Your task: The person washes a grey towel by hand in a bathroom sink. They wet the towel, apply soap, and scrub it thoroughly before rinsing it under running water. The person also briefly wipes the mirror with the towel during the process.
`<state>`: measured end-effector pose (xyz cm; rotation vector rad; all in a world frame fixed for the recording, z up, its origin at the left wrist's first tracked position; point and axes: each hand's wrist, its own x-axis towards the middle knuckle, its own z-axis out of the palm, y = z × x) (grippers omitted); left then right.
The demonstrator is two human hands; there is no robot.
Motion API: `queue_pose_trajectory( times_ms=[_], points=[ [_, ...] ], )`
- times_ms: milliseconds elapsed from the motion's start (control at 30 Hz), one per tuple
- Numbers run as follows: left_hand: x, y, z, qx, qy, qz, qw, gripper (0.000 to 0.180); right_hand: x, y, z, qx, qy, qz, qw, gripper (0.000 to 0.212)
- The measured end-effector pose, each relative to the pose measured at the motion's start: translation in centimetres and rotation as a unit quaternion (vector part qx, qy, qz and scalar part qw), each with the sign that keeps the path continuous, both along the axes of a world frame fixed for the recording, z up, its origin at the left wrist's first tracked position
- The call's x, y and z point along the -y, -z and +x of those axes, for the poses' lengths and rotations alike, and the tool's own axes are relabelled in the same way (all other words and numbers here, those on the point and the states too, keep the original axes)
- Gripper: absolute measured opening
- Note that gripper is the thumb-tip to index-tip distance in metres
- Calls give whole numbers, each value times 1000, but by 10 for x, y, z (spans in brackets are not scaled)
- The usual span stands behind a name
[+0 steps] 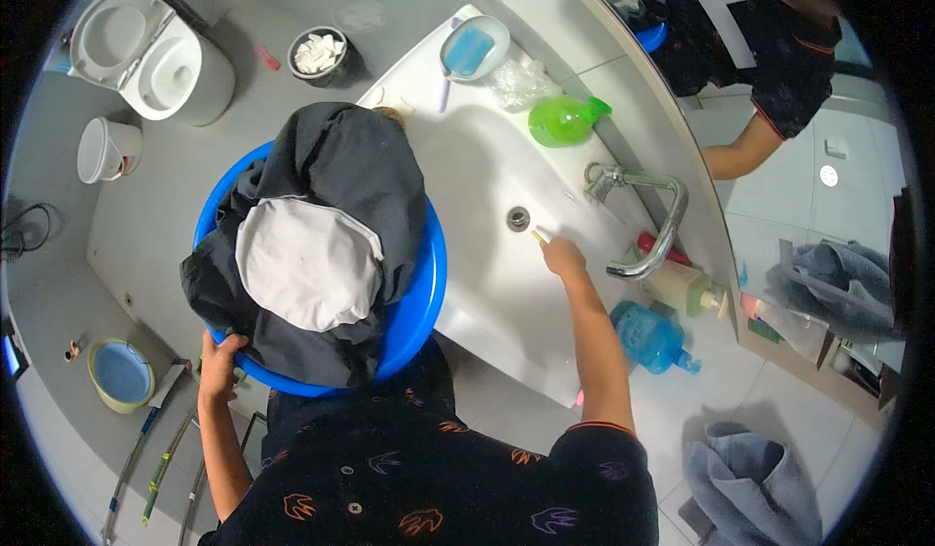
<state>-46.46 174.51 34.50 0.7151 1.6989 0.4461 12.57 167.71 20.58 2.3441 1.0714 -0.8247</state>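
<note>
Dark patterned shirt nearest; blue basin of laundry at sink's left.
Head view: basin looks loaded; what's left, can't tell. Left hand curled round basin rim, thumb on top. Right arm extended over sink, right hand pinched on slim yellow item beside drain.

Blue tub and faucet block either side of open sink; heights unclear.

No lettering, number or sign can be read. The white bucket near the toilet bears a reddish patch too tiny to make out; faint pale marks on the blue bottle beside the basin are likewise too blurred to tell as text.
</note>
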Motion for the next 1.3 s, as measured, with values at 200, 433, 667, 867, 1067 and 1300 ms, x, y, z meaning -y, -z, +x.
queue_pose_trajectory(
  times_ms=[200, 433, 667, 867, 1067, 1300],
  points=[
    [-6, 11, -13, 31, 19, 10, 999, 35, 23, 46, -3, -94, 263, 232, 932, 36],
    [-9, 6, -12, 18, 21, 1, 1000, 33, 10, 104, -6, -44, 350, 365, 862, 21],
    [-7, 1, -11, 1, 28, 13, 1000, 32, -3, 103, -18, -24, 372, 343, 862, 20],
    [-3, 2, -10, -10, 11, 6, 1000, 31, -6, 101, -21, -15, 373, 352, 858, 26],
    [-2, 0, -7, -6, 9, 3, 1000, 28, -15, 97, -24, -5, 379, 333, 863, 29],
    [1, 1, -13, -14, 7, 1, 1000, 31, -19, 101, -25, 0, 361, 340, 869, 30]
  ],
)
